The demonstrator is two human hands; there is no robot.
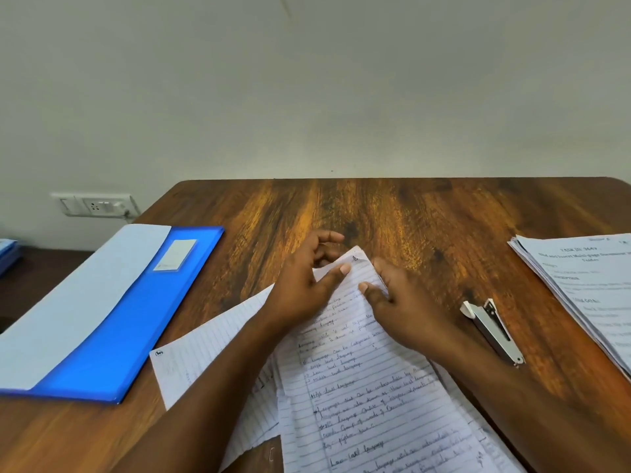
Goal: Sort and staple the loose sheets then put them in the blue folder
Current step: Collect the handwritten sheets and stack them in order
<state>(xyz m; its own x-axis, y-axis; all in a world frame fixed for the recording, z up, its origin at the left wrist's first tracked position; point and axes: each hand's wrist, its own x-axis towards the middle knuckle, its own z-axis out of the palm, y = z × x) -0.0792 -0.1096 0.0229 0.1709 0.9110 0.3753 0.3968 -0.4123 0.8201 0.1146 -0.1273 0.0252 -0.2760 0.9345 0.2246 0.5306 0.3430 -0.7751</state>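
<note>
Loose sheets [368, 387], lined and handwritten, several overlapping at the near middle of one wooden table [392, 213]; one blue folder [136, 322] lying flat to the left with a pale sheet [78, 302] on it, one silver stapler [491, 329] to the right, one printed stack [587, 288] at the far right. Left hand [304, 288] and right hand [403, 308] both reaching forward, fingers curled, pinching the top sheet's far corner between thumb and fingers.

You see a blue folder [136, 322], white ruled sheets [368, 387], a silver stapler [491, 329] and a brown wood-grain desk [392, 213].
</note>
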